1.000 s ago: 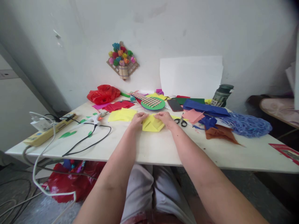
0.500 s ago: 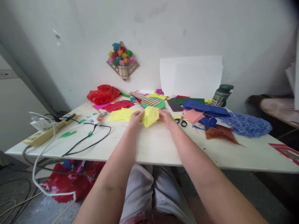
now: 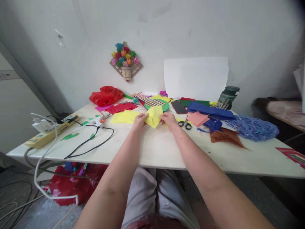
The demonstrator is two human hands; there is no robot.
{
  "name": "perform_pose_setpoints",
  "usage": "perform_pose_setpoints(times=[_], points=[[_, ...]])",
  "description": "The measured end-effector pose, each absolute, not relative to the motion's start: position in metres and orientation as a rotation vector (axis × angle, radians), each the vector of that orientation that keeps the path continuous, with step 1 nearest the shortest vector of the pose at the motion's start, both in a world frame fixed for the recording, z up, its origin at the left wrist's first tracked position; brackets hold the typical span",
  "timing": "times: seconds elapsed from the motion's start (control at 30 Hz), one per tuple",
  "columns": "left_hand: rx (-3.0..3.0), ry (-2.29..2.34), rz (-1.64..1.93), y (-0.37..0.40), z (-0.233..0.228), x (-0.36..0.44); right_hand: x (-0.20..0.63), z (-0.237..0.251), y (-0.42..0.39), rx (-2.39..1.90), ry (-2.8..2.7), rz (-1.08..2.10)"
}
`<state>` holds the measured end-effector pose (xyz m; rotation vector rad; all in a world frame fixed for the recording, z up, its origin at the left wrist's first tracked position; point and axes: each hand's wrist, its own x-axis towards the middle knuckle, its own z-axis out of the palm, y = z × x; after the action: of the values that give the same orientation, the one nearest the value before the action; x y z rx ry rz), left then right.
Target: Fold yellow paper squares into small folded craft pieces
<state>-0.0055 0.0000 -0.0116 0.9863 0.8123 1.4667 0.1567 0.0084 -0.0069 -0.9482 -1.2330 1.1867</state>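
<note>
Yellow paper (image 3: 153, 116) pinched between left hand (image 3: 140, 121) and right hand (image 3: 169, 120); no writing legible.

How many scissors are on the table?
1. The scissors lie on the table just right of the right hand, beside the pink paper. More might hide under the paper piles.

red frame (image 3: 292, 155) cut off, fingertips behind yellow paper (image 3: 153, 116)

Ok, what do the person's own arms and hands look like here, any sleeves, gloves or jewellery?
Both forearms are bare up to the frame's lower edge, with no sleeves in view. The left hand and right hand wear no gloves; no rings, watch or bracelets are visible.
</note>
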Motion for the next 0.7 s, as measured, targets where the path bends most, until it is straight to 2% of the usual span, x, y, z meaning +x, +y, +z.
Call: perform_pose_setpoints(times=[0.7], points=[[1.151, 0.951, 1.339, -0.001, -0.011, -0.015, 0.170, -0.003, 0.006, -0.943, -1.492, 1.188]])
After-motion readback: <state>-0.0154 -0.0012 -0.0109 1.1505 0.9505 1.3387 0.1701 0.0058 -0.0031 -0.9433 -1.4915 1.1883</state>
